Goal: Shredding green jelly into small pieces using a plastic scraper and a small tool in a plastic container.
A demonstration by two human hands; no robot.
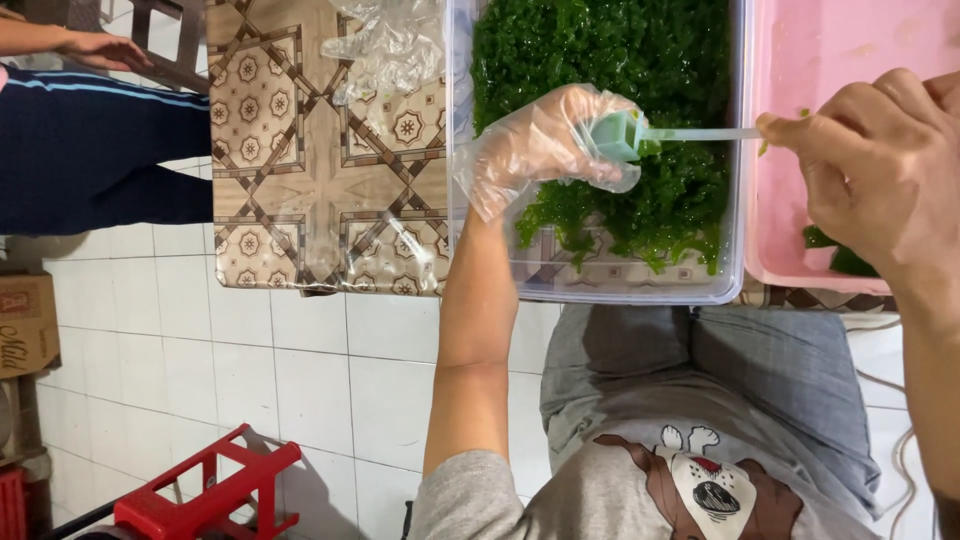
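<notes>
My left hand (545,140), in a thin clear plastic glove, grips a small pale green square mould (617,135) over a clear plastic container (600,285) full of green jelly-like strands (620,50). My bare right hand (880,170) pinches the end of a thin white stick (705,133), whose other end pokes into the mould's mouth. Bits of green cling to the mould and to my right fingertips. The right hand hovers over a pink tub (800,60) that holds a few green pieces.
Both tubs stand on a low table with a brown patterned cover (300,150); a crumpled clear plastic bag (390,45) lies on it. Another person in dark trousers (90,150) sits at the far left. A red stool (210,495) and a cardboard box (25,325) stand on the white tiled floor.
</notes>
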